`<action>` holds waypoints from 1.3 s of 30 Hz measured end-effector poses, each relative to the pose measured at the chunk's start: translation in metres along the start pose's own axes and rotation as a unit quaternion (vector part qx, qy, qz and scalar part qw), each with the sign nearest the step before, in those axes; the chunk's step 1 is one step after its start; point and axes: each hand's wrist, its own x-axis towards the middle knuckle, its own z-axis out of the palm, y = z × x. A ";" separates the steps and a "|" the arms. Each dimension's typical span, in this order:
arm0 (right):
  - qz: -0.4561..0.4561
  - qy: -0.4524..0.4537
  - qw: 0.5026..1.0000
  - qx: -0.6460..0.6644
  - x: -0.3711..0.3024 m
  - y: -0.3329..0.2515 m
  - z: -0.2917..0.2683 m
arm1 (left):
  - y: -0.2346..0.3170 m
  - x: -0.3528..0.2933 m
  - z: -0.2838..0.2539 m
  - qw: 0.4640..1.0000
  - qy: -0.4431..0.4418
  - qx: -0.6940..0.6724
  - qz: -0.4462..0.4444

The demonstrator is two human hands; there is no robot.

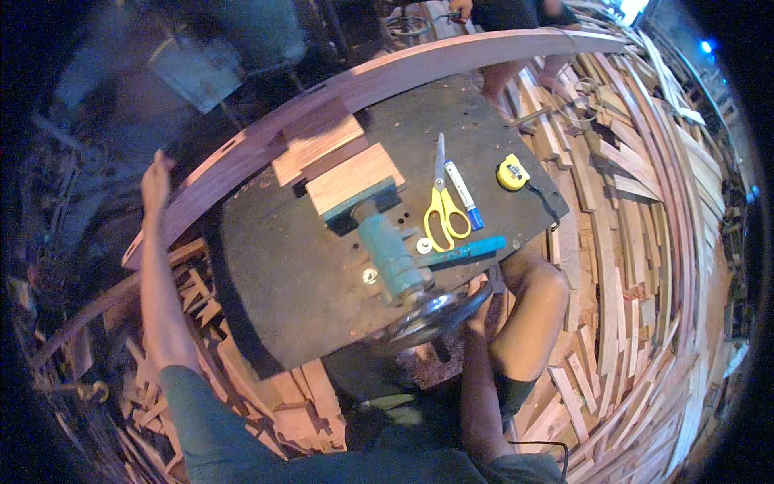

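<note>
A long wooden beam (266, 129) with small slots cut in it runs across the far side of a dark worktable (282, 298). My left hand (156, 184) is held out by the beam's left part, fingers seemingly extended; I cannot tell whether it touches the wood. On the table stands a teal vise (387, 246), with wooden blocks (355, 179) between its jaw and the beam. At the near edge, my right hand (480, 300) is closed around the rim of the vise's handwheel (423, 319), its fingers partly hidden.
Yellow-handled scissors (439, 214), a marker (463, 196), a teal bar (472, 250) and a yellow tape measure (512, 173) lie on the table. Wood strips (605, 266) cover the floor at right. Another person's hand (461, 8) shows beyond the beam.
</note>
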 end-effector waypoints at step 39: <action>-0.090 0.094 0.991 -0.035 0.003 0.058 -0.002 | -0.097 0.002 0.031 0.983 -0.098 0.002 -0.153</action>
